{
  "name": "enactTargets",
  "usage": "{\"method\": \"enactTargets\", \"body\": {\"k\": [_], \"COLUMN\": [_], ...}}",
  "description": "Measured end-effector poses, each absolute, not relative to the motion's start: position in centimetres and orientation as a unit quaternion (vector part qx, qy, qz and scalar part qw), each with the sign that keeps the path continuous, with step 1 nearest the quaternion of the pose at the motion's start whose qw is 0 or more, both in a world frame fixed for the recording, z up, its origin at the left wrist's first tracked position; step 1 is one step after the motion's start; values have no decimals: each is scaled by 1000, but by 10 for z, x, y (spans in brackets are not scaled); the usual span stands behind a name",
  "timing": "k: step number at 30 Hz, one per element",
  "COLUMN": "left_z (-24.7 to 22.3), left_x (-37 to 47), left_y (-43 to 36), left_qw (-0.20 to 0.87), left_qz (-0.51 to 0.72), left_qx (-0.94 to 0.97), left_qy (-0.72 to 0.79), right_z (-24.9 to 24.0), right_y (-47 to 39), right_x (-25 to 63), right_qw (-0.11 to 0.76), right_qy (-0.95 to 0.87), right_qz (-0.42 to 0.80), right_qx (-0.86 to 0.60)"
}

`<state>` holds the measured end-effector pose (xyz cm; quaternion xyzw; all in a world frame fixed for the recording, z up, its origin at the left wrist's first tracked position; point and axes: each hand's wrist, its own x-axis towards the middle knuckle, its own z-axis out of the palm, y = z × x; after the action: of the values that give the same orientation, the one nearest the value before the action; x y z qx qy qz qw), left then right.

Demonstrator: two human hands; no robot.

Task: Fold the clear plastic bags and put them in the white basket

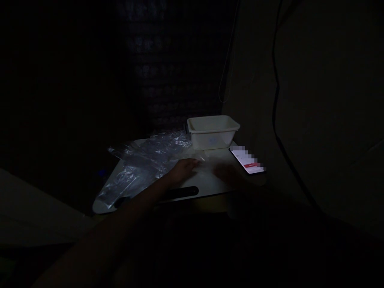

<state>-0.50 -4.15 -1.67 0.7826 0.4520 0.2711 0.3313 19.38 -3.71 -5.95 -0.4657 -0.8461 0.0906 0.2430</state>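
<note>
1. Clear plastic bags (144, 158) sprawl over the left part of the white tabletop (205, 182), some poking past its left edge; they are probably spread there for easy reach.
2. Cream rectangular tub (213, 141), upright near the far edge, just right of the bags; standing back there, it seems to leave the near half for handwork.
3. Left hand (184, 170), low over the middle beside the bags; whether its fingers pinch any plastic, I cannot tell.
4. Right hand (226, 174), dark and blurred between tub and near edge; its fingers' state cannot be told. White surface between the hands gives some room to move.
5. Lit smartphone (246, 160), face up along the right edge, limiting room there.
6. Dark rounded slot (183, 193) beside the near edge.
</note>
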Motion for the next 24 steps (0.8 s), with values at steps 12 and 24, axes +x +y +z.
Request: {"method": "enactTargets", "body": {"k": [12, 24], "left_z": [-43, -44], "left_x": [-25, -18], "left_y": [-19, -22], "left_qw": [334, 422], "left_qz": [262, 271], "left_qx": [682, 629], "left_qy": [596, 594], "right_z": [-30, -32], "right_y": [-24, -26], "right_x": [197, 201], "right_qw": [331, 290], "right_qy": [-740, -742], "right_qz": [339, 261], "right_qx": [-477, -545]}}
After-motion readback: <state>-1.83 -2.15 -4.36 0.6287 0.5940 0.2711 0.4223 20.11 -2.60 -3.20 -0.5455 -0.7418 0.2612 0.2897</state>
